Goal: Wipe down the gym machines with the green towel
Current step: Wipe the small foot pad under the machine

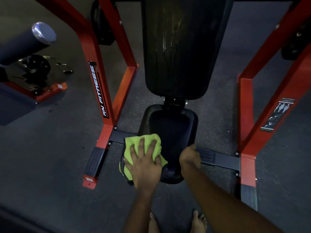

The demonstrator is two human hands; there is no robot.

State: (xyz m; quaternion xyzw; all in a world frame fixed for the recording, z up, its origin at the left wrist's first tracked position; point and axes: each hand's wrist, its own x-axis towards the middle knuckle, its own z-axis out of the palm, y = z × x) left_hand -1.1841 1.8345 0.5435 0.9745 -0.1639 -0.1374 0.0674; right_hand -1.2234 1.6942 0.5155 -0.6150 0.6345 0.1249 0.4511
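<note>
A black padded seat [173,132] of a red-framed gym machine lies below me, with its long black back pad [180,47] rising behind it, streaked with wet marks. My left hand [144,162] presses the green towel [134,145] flat on the seat's front left corner, fingers spread over the cloth. My right hand [190,157] grips the seat's right edge, fingers curled round the rim and partly hidden.
Red frame legs [104,101] [249,118] stand on both sides of the seat, joined by a dark floor crossbar [223,158]. Another machine with a grey roller pad [28,41] sits at the left. My bare feet [198,222] stand on the dark rubber floor.
</note>
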